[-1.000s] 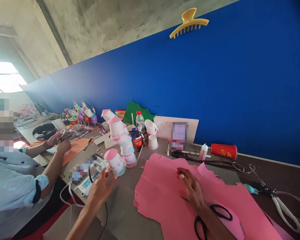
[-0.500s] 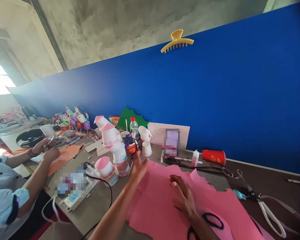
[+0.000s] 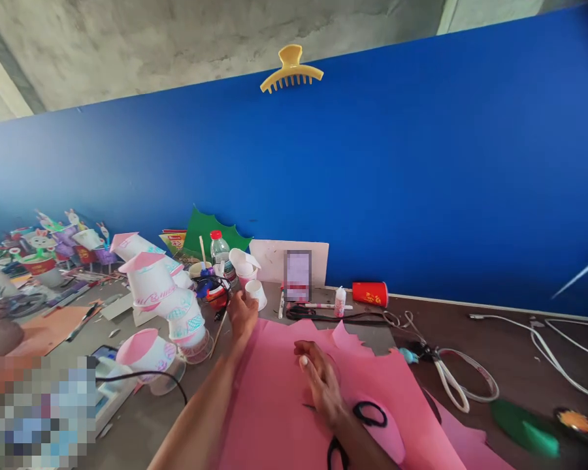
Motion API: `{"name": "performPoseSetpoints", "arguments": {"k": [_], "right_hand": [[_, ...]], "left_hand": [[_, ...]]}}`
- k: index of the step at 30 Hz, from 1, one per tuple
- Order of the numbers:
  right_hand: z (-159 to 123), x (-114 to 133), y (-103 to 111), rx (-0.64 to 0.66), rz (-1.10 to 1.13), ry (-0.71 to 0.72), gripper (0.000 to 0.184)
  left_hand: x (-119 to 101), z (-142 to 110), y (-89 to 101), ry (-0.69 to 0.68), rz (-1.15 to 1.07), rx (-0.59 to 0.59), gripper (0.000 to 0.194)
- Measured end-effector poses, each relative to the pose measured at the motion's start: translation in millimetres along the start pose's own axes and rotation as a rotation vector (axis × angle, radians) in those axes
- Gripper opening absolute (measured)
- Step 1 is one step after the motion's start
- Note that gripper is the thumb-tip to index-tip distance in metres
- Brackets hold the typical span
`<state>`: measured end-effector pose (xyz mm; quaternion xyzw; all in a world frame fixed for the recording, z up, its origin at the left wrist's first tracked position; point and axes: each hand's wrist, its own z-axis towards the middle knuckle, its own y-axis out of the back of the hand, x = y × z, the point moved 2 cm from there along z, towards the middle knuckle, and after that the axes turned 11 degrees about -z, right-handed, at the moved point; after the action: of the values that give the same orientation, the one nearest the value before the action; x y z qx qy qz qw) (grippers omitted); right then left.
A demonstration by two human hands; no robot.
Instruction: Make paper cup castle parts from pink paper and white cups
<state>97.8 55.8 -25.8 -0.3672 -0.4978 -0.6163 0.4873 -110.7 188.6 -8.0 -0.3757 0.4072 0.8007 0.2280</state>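
My left hand (image 3: 244,313) reaches forward past the pink paper (image 3: 269,391), its fingers parted beside a small white paper cup (image 3: 255,295). The thumb side overlaps the cup's lower edge; whether it touches is unclear. Over the pink paper rests my right hand (image 3: 321,378), loosely bent, with nothing visible in it. Scissors with black handles (image 3: 371,414) lie partly hidden beneath my right wrist. Left of my left arm stands a stack of decorated paper cups (image 3: 149,281) with pink cone tops. Another pink-topped cup (image 3: 147,352) sits nearer.
A glue bottle (image 3: 340,302), a red cup (image 3: 370,294) on its side and a phone (image 3: 298,275) stand along the blue partition (image 3: 396,183). White cables (image 3: 534,333) lie at the right. A black cord (image 3: 147,375) loops at the left, near another person's arm (image 3: 0,343).
The view has turned right, so things sit further left. My left hand has moved forward to the small white cup. My right hand stays on the pink paper.
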Motion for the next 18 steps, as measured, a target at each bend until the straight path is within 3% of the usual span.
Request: {"name": "performPoseSetpoints", "arguments": {"k": [5, 12, 15, 18], "right_hand": [[2, 6, 6, -0.065, 0.032, 0.007, 0.048], [21, 20, 27, -0.157, -0.043, -0.044, 0.044], [25, 31, 42, -0.112, -0.128, -0.049, 0.036], [14, 42, 58, 0.019, -0.239, -0.037, 0.024]], "left_hand": [[-8, -28, 23.5, -0.112, -0.008, 0.115, 0.031], [-34, -108, 34.6, -0.342, -0.09, 0.516, 0.02], [-44, -132, 30.2, -0.531, 0.044, 0.706, 0.033], [-47, -142, 29.0, -0.587, 0.11, 0.801, 0.036]]}}
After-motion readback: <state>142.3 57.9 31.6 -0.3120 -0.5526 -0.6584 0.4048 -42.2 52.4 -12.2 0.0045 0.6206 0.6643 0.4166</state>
